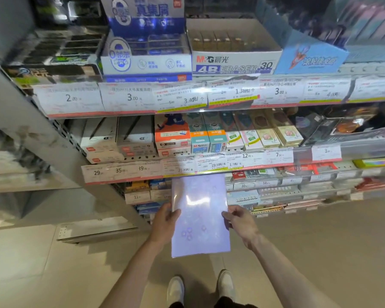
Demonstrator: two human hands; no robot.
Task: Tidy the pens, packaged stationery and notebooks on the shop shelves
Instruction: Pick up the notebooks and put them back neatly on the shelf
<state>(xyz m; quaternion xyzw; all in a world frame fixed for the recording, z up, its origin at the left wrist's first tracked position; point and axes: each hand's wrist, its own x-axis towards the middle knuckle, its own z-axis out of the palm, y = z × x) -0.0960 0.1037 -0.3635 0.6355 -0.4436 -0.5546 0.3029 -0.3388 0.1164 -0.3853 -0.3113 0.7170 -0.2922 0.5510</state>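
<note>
The person is standing in front of the shop shelves (209, 107) and is holding a pale lilac packaged notebook (199, 216) with both hands, out in front of the body and above the floor (320, 252). The shiny wrapping is reflecting the light, and small flower-like marks are showing on the cover. The left hand (165, 221) is gripping the left edge of the notebook, with the thumb lying over the front and the other fingers hidden behind it. The right hand (240, 221) is pinching the right edge, with its fingers curled around that edge. The far end of the notebook is reaching up to the price labels (200, 165) of the middle shelf, and I cannot tell whether it is touching them. On the top shelf an eraser box (233, 61) marked "4B ERASER" is standing beside a blue and white box (146, 61). On the middle shelf, white boxes (118, 141) are sitting at the left, and orange and teal packs (191, 138) are sitting next to them. The person's two light shoes (200, 290) are showing below the notebook.
</note>
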